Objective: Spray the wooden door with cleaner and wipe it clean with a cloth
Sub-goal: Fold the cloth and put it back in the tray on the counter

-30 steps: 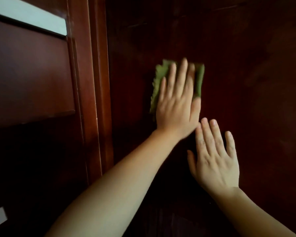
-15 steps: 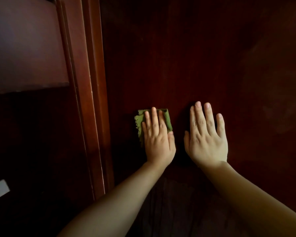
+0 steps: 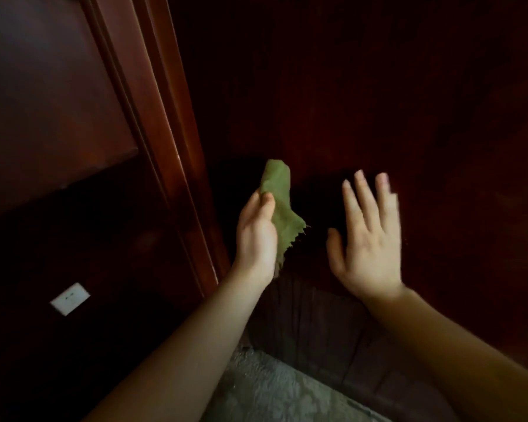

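The dark wooden door (image 3: 363, 95) fills the right and middle of the view. My left hand (image 3: 256, 236) is turned on edge near the door's lower part and holds a green cloth (image 3: 279, 196) with a jagged edge; the cloth sticks up past my fingers and hangs beside my palm. My right hand (image 3: 369, 236) is spread flat with fingers apart, low in front of the door, slightly blurred. It holds nothing. No spray bottle is in view.
A reddish wooden door frame (image 3: 162, 126) runs down on the left, with a dark wall panel beyond it. A white wall socket (image 3: 70, 299) sits low on the left. Grey floor (image 3: 272, 391) shows at the bottom.
The cloth hand has gone down the door from high to low, then lifted off and turned on edge, bunching the cloth. My right hand has come off the door. The view has tilted down.
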